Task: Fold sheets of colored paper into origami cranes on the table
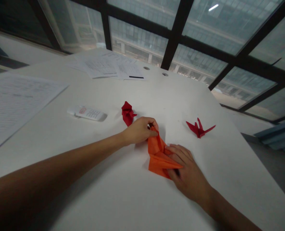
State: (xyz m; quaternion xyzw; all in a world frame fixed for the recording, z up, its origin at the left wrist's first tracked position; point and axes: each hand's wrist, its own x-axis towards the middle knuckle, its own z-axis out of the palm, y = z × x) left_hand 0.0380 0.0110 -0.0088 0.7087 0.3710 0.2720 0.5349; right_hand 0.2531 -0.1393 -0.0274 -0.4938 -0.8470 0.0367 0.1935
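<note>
A partly folded sheet of orange origami paper is between my hands, just above or on the white table. My left hand pinches its far upper end between thumb and fingers. At its right side, my right hand grips it, the fingers lying over the folds and the thumb beneath a pointed flap. Just beyond my left hand lies a red folded paper figure. A red paper crane with raised points stands farther off, beyond my right hand.
A white packet or tube with printing lies left on the white table. Printed sheets cover the table's left side, and more papers lie at the back. Dark-framed windows rise behind the far edge.
</note>
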